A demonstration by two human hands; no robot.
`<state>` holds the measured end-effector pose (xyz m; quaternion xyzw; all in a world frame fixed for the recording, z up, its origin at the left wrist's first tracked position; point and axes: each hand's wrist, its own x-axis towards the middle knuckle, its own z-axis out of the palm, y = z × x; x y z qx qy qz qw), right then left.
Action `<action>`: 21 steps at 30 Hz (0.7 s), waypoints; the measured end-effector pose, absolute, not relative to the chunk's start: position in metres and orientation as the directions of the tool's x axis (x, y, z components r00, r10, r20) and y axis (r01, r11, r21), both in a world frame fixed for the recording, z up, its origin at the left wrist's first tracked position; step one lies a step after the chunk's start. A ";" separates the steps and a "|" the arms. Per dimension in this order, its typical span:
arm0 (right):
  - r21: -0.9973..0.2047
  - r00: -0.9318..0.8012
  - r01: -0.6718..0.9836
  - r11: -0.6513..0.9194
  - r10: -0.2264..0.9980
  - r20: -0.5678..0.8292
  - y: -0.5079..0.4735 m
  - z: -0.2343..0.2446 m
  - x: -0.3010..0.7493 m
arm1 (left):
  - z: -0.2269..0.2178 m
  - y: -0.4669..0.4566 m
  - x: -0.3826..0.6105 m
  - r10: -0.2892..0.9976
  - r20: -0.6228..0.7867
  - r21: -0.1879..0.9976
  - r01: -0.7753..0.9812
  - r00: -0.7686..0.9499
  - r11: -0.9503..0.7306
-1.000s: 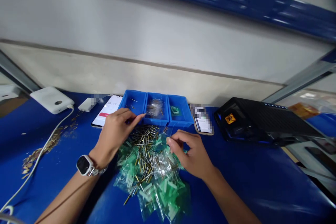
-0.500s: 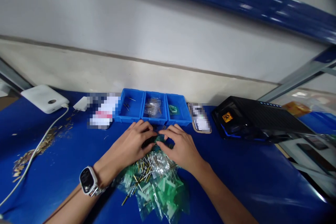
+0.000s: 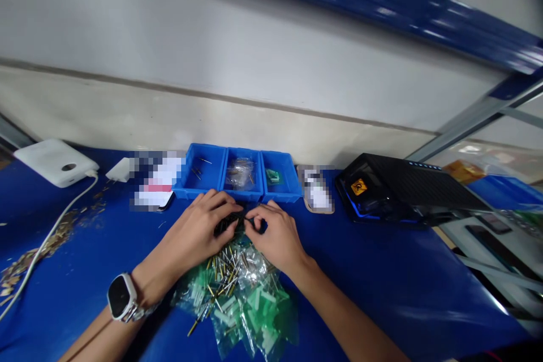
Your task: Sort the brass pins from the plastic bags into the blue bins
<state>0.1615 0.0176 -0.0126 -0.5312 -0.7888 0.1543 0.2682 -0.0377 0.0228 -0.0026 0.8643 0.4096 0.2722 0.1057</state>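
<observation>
My left hand (image 3: 198,232) and my right hand (image 3: 275,236) meet fingertip to fingertip over the far end of a heap of small clear bags with green parts (image 3: 250,305) and loose metal pins (image 3: 224,271) on the blue table. Both hands are curled, pinching a small dark piece (image 3: 231,219) between them. What the piece is I cannot make out. A smartwatch (image 3: 121,297) sits on my left wrist. Just beyond the hands stand three joined blue bins (image 3: 235,172), holding a few pins, a clear bag and a green part.
A phone (image 3: 155,186) lies left of the bins, another phone (image 3: 314,189) right of them. A black device (image 3: 407,189) sits at the right. A white charger box (image 3: 55,161) with its cable (image 3: 46,240) and scattered small brass bits (image 3: 38,251) lie at the left.
My left hand came back from the left bin to the pile. Both hands closed together at the pile's far end and now pinch a small dark piece. The view shifted slightly right.
</observation>
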 end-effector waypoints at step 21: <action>-0.901 -0.345 -0.314 -0.298 0.920 -0.184 0.025 -0.008 0.179 | 0.004 0.009 -0.025 0.714 0.526 0.563 0.440 0.463 -0.700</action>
